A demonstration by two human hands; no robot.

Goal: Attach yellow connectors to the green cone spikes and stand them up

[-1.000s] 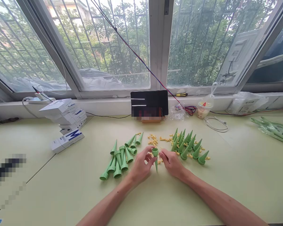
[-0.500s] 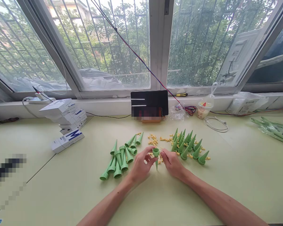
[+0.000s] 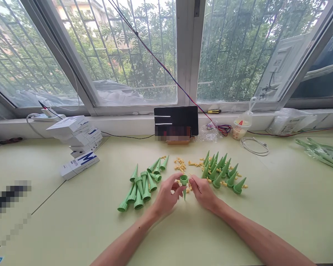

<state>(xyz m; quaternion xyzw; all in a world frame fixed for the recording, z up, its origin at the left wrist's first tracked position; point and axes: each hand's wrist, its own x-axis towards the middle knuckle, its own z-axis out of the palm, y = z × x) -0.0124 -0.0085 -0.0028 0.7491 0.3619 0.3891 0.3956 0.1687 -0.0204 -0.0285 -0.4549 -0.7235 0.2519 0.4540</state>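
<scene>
Over the middle of the pale green table (image 3: 72,229), my left hand (image 3: 166,197) pinches a green cone spike (image 3: 184,184) below its open round top, tip pointing down. My right hand (image 3: 204,192) is closed against the spike's right side, fingers pinched at it; anything small between them is hidden. A heap of loose green cones (image 3: 141,186) lies to the left of my hands. To the right, a group of green cones (image 3: 223,171) stands tips up. Small yellow parts (image 3: 180,164) are scattered just behind my hands.
A dark tablet (image 3: 176,122) leans at the window sill behind the parts. A stack of white boxes (image 3: 76,142) sits at the left. A cup (image 3: 240,129), a coiled white cable (image 3: 254,146) and green bagged items (image 3: 322,151) lie at the right.
The cone spike and both hands have barely shifted. The grip looks the same as a second ago.
</scene>
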